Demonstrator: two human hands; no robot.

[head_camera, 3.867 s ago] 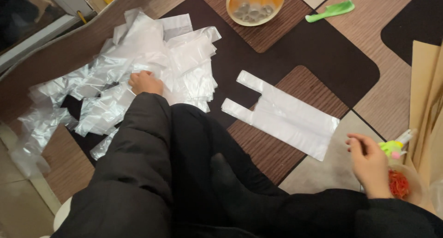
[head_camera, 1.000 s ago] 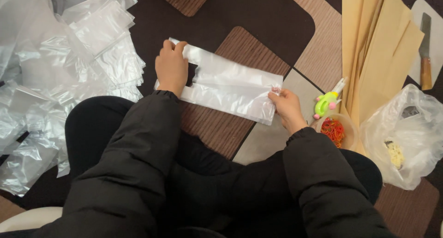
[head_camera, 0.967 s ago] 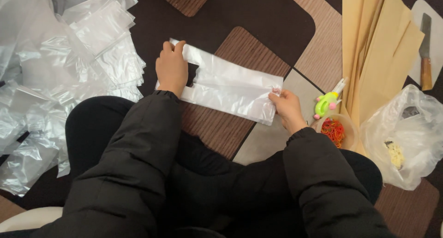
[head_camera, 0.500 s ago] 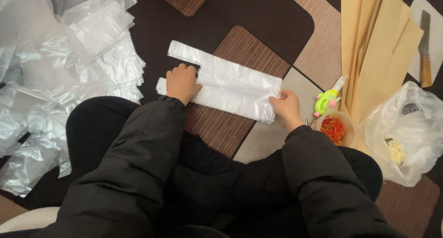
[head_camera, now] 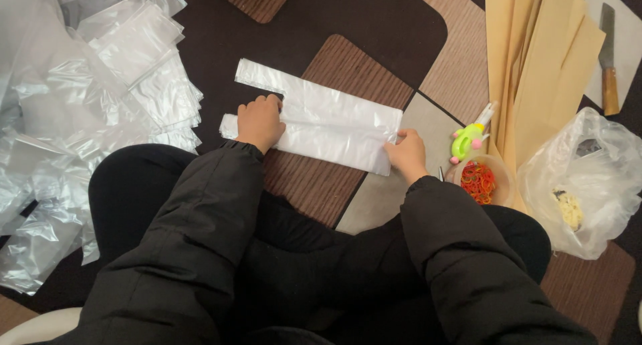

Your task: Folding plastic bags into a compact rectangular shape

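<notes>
- The white plastic bag (head_camera: pixel 328 121) lies flat on the patterned floor mat (head_camera: pixel 374 24), at 12 o'clock from the person's knees.
- Change: half a second ago the left hand (head_camera: pixel 259 121) rested at the bag's handle end; it now sits on that same end, fingers curled, pressing down rather than gripping.
- One second ago this hand was higher, at the top handle strap; the bag now looks narrower, as if folded lengthwise.
- The right hand (head_camera: pixel 406 152) pinches the bag's bottom edge at 3 o'clock, unchanged.
- Judgement: the fold is being flattened.
- A tub of rubber bands (head_camera: pixel 479 182) stands at 3 o'clock of the right hand; the loose bag pile (head_camera: pixel 87 97) lies at 9 o'clock.
</notes>
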